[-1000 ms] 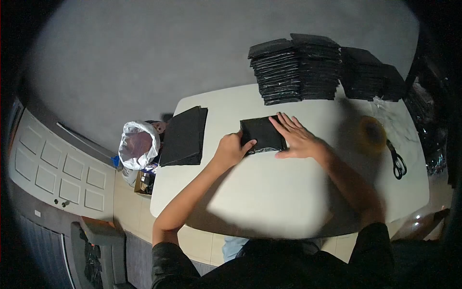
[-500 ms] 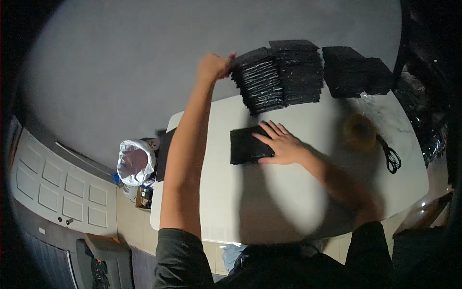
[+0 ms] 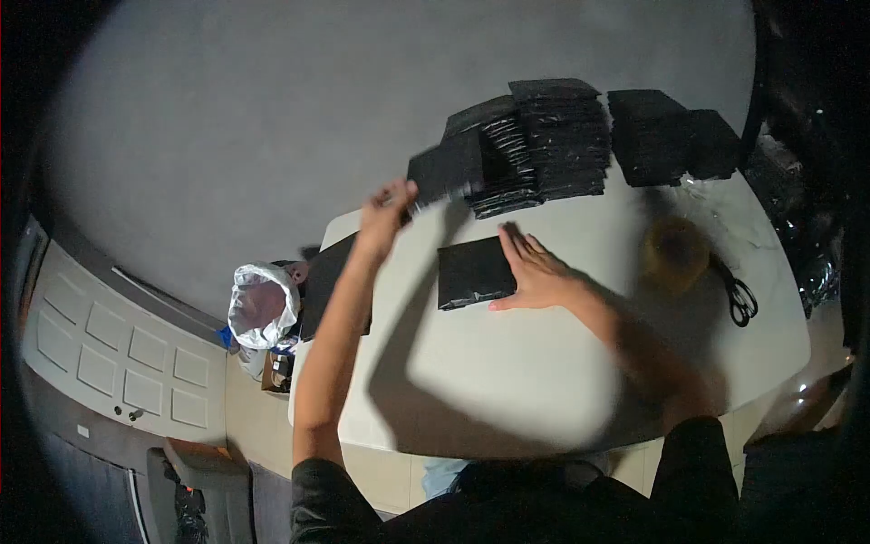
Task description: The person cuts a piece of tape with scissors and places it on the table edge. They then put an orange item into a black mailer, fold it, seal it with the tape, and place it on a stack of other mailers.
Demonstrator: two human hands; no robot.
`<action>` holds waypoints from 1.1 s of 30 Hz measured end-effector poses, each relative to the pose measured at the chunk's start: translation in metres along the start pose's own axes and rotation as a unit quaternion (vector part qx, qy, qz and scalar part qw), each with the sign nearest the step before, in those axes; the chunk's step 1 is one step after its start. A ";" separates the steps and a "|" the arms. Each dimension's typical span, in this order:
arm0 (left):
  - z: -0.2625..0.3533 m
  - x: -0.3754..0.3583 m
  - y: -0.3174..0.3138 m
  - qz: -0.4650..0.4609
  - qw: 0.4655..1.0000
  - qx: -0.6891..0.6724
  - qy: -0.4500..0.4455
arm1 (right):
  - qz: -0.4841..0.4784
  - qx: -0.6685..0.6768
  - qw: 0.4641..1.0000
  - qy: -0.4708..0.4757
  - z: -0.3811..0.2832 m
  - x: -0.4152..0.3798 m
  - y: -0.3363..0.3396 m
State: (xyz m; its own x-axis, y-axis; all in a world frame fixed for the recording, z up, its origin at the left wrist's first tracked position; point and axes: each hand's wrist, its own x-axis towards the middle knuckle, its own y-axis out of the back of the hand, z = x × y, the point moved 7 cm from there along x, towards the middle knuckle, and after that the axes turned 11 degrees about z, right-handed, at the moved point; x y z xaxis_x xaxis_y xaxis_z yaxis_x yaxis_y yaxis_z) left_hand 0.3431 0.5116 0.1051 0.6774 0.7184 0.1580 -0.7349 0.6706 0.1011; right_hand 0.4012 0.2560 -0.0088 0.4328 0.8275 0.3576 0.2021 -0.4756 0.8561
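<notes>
My left hand point(image 3: 388, 210) grips the near left corner of a flat black packet point(image 3: 446, 170), which is raised in front of a tall stack of similar packets point(image 3: 507, 186). On the white table point(image 3: 471, 363) lies another black packet point(image 3: 471, 270) with a shiny lower edge. Resting at the right edge of that packet is my right hand point(image 3: 541, 276), its fingers spread and its thumb at the lower corner.
More black stacks stand behind, one in the middle point(image 3: 566, 136) and another at the right point(image 3: 648, 136). A tape roll point(image 3: 678, 247) and black scissors point(image 3: 741, 302) lie at the right. Black sheets point(image 3: 328, 286) lie at the left edge, near a lined bin point(image 3: 263, 306).
My left hand has come down and nearer from the left stack, now with a black packet in it. My right hand has shifted slightly right, uncovering more of the packet on the table.
</notes>
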 end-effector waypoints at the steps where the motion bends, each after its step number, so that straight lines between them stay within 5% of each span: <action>1: -0.039 -0.011 0.010 -0.023 0.999 0.040 0.004 | 0.026 0.009 1.000 -0.005 0.000 0.001 0.003; 5: -0.106 -0.083 0.011 -0.025 0.996 0.047 0.071 | 0.019 0.038 0.997 -0.066 -0.001 0.002 0.009; 8: -0.106 -0.098 0.005 -0.069 0.989 0.107 0.074 | 0.006 0.009 1.000 -0.011 -0.004 0.005 0.006; 14: -0.078 -0.091 -0.008 -0.174 0.975 0.132 -0.050 | 0.002 0.034 0.999 -0.038 -0.001 0.004 0.008; 18: -0.077 -0.086 -0.011 -0.261 0.909 0.320 -0.056 | 0.067 0.042 0.997 0.003 0.001 0.001 0.008; 20: -0.069 -0.080 -0.014 -0.325 0.865 0.381 0.023 | 0.054 0.056 0.997 0.002 0.003 0.004 0.005; 21: -0.061 -0.063 -0.015 -0.309 0.882 0.354 0.004 | 0.018 0.043 0.999 -0.014 0.004 0.005 0.002; 22: -0.030 -0.044 -0.016 -0.236 0.900 0.340 -0.137 | -0.017 0.030 0.999 -0.029 0.004 0.004 -0.001; 23: -0.003 -0.026 -0.022 -0.125 0.907 0.376 -0.144 | -0.017 0.032 0.999 -0.029 0.002 0.002 0.001; 24: 0.017 -0.003 -0.028 -0.065 0.892 0.361 -0.265 | -0.026 0.024 0.999 -0.031 0.001 0.000 0.003; 28: 0.046 0.085 -0.074 -0.017 0.957 0.225 -0.184 | -0.007 0.047 0.999 -0.009 0.002 0.001 0.006; 30: 0.063 0.107 -0.096 0.069 0.931 0.316 -0.172 | -0.029 0.044 0.998 -0.024 -0.003 0.000 0.016; 33: 0.076 0.106 -0.123 -0.023 0.873 0.468 -0.135 | -0.037 0.038 0.998 -0.038 0.002 0.000 0.008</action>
State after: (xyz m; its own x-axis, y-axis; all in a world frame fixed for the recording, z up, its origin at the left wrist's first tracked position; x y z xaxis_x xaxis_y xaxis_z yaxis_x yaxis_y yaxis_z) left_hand 0.5034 0.4912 0.1846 0.7675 0.5402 0.3450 -0.4979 0.1635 0.8517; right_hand 0.4045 0.2519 -0.0022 0.4787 0.8379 0.2623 0.3012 -0.4373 0.8474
